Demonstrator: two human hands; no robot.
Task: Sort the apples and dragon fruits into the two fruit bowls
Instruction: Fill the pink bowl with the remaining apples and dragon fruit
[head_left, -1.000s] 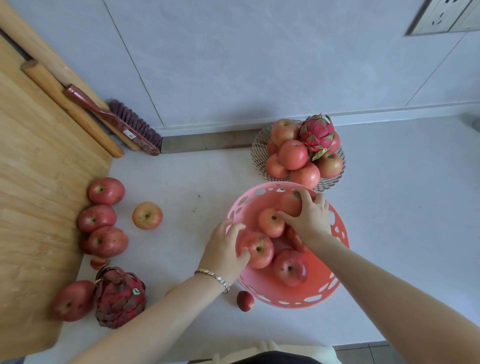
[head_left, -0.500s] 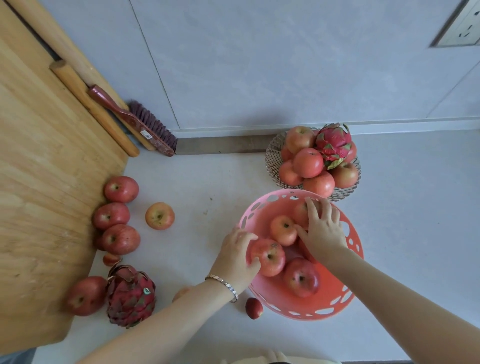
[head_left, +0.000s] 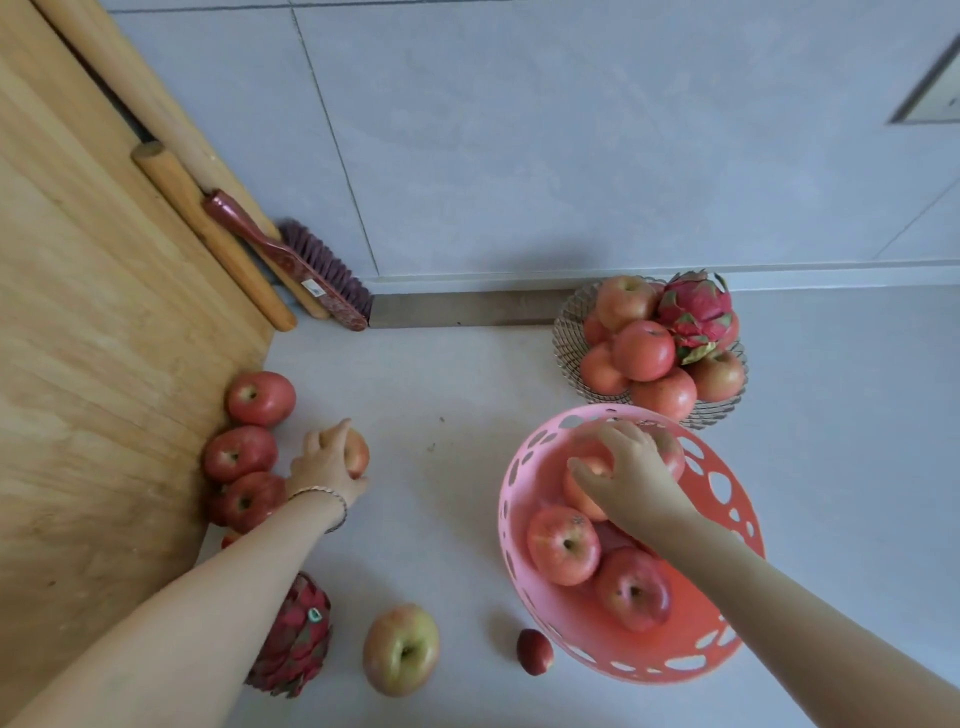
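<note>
We find the left hand (head_left: 324, 467) out over the surface (head_left: 441, 374), fingers (head_left: 337, 432) curled round a lone apple (head_left: 357, 453) that sits on the surface; contact clear, lift cannot be told. A bracelet (head_left: 322, 499) is on that wrist. The right hand (head_left: 631, 470) is inside the pink bowl (head_left: 727, 499), fingers spread and laid over two apples at the far side; whether it grips either one, we cannot tell. Two more apples lie in the bowl's near half, beside the forearm.

Wire bowl (head_left: 569, 322), behind the pink bowl and near the wall: approx. seven apples heaped, w/ one dragon fruit (head_left: 693, 312) on top at right.

Loose on the surface: three apples in a row (head_left: 260, 397) against the wooden board (head_left: 93, 364), a fourth partly hidden under the left forearm. A second dragon fruit (head_left: 296, 639) lies by the near edge, part covered by that arm, w/ a small green sticker, text unreadable. A yellow-green apple (head_left: 400, 649) lies just beside it; a small red fruit (head_left: 533, 651) lies near the pink bowl's foot.

Brush (head_left: 291, 265) leans at the wall corner; white label on its back, print too small to read.
</note>
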